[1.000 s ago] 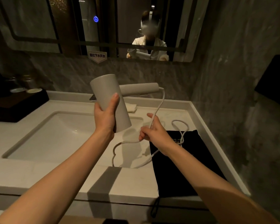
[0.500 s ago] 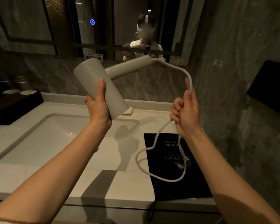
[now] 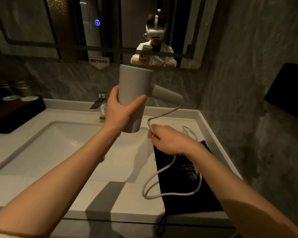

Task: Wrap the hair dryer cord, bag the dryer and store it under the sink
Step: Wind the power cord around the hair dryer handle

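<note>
My left hand (image 3: 121, 110) grips the grey barrel of the hair dryer (image 3: 133, 86), held nearly upright above the sink, its handle pointing right. From the handle's end the pale cord (image 3: 163, 172) curves down into my right hand (image 3: 170, 140), which is closed on it just below and right of the barrel. Below that hand the cord hangs in a loose loop over the black drawstring bag (image 3: 184, 201), which lies flat on the counter at the right. Part of the bag is hidden by my right forearm.
A white sink basin (image 3: 41, 152) with a chrome faucet (image 3: 100, 103) is set in the pale counter (image 3: 136, 203). A dark tray (image 3: 15, 112) with cups stands at the back left. A mirror covers the back wall; a stone wall with a dark fixture (image 3: 289, 88) closes the right side.
My right hand dropped from high at the right to low beside the barrel, still on the cord. The dryer swung from tilted left to nearly upright and shifted right.
</note>
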